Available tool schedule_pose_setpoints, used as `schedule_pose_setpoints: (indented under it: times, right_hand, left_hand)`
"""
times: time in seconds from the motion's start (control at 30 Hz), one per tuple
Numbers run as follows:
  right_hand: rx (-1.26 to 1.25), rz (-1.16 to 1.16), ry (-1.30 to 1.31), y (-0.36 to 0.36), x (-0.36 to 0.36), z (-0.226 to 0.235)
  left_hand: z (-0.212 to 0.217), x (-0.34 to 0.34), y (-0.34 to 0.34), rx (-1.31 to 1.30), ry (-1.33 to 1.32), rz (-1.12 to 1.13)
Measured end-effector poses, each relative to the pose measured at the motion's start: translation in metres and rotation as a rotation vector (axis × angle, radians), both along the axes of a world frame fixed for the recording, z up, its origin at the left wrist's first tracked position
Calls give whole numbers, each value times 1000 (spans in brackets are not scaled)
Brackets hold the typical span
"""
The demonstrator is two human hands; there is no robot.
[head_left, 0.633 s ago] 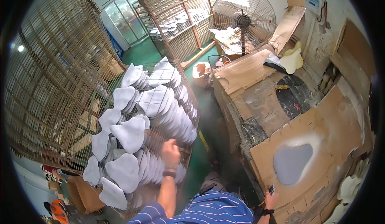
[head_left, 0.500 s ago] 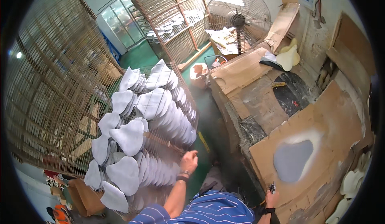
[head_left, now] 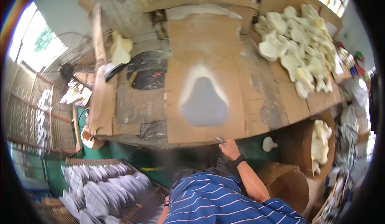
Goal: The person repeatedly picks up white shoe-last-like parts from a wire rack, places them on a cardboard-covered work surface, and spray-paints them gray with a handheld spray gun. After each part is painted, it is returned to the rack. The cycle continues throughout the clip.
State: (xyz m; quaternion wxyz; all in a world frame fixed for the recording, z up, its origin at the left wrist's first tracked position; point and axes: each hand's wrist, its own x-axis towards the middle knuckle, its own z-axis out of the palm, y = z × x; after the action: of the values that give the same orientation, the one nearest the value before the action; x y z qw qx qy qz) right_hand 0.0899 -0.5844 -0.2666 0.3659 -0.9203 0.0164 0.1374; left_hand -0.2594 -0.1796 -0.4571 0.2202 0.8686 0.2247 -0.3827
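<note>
My right hand (head_left: pixel 229 148) is closed around a small metal spray gun (head_left: pixel 220 141) at the near edge of the bench. In front of it, a flat-looking grey saddle shape (head_left: pixel 205 105) with a pale sprayed halo marks the cardboard sheet (head_left: pixel 230 126). Whether that shape is a separate piece or a coated patch, I cannot tell. My left hand (head_left: pixel 167 199) is low beside my striped shirt, with only the banded wrist and a sliver of hand showing; its fingers are hidden. Nearest to it is a wire rack (head_left: pixel 136 208) filled with rows of grey saddle-shaped pads (head_left: pixel 98 192).
Cream foam saddle pads (head_left: pixel 296 35) are heaped at the bench's far right. Below them, a large brown drum (head_left: pixel 331 144) holds more, and a single pad (head_left: pixel 269 144) lies on the green floor. A big fan (head_left: pixel 66 69) and tall wire racks (head_left: pixel 28 116) stand left.
My view has swung right, from the wire rack to the bench. The left hand, over the rack before, is now mostly hidden by my body. The right hand still holds the spray gun.
</note>
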Motion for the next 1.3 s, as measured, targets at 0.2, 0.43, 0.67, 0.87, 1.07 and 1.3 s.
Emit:
schedule_pose_setpoints:
  times: [0.2, 0.43, 0.67, 0.87, 1.07, 1.3]
  right_hand:
    - [154, -109, -105, 28, -82, 134]
    - [188, -191, -146, 54, -143, 281]
    - [120, -122, -196, 51, -152, 316]
    - [150, -212, -369, 46, -130, 323]
    - [139, -128, -216, 33, -142, 313]
    - [153, -231, -333, 30, -124, 312]
  left_hand:
    - [-16, 96, 99, 184, -369, -511]
    - [55, 230, 136, -628, -357, 946]
    - [39, 203, 121, -562, -183, 867]
    - [-49, 96, 153, -1601, 276, 1150]
    - [-53, 72, 137, -976, -27, 1148]
    - [-10, 141, 116, -735, -12, 1047]
